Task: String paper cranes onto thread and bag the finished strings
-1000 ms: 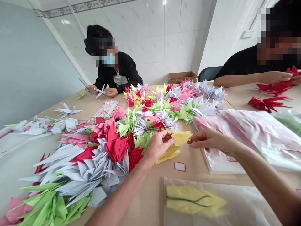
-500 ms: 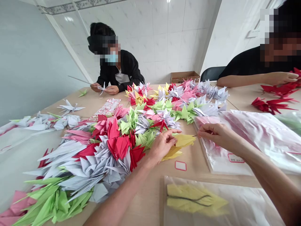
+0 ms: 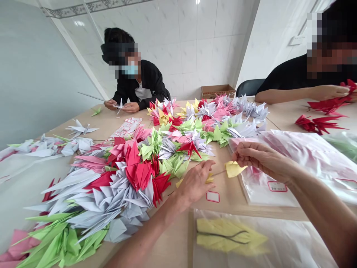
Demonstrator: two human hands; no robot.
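The left hand (image 3: 197,182) is over the tabletop (image 3: 173,238), with its palm down and its fingers a bit spread. Bits of yellow showing around it are folded scraps (image 3: 209,179), partly hidden by the hand, so I cannot tell if it grips them. The right hand (image 3: 258,158) is near it, with its fingertips pressed together. A yellow paper (image 3: 233,169) is up right at those fingertips, but they hide just what they pinch. A thin thread (image 3: 219,173) runs from this paper over to the left hand. Below is a small label (image 3: 213,196) with a red edge, flat on the tabletop. Nearer the bottom is a clear bag (image 3: 292,242) with yellow folded paper and a dark cord (image 3: 220,236) showing in it. A white bag (image 3: 306,156) with pink inside is under and beside the right arm. On the left is a big pile (image 3: 119,190) of pointy papers in red, pink, white and green. One red paper (image 3: 190,148) is just above the left hand. Across the tabletop, a person in a black jacket (image 3: 153,78) holds a white paper (image 3: 119,107). On the right, another person (image 3: 290,76) holds red folds (image 3: 331,103). A brown box (image 3: 217,93) is at the back by the wall.
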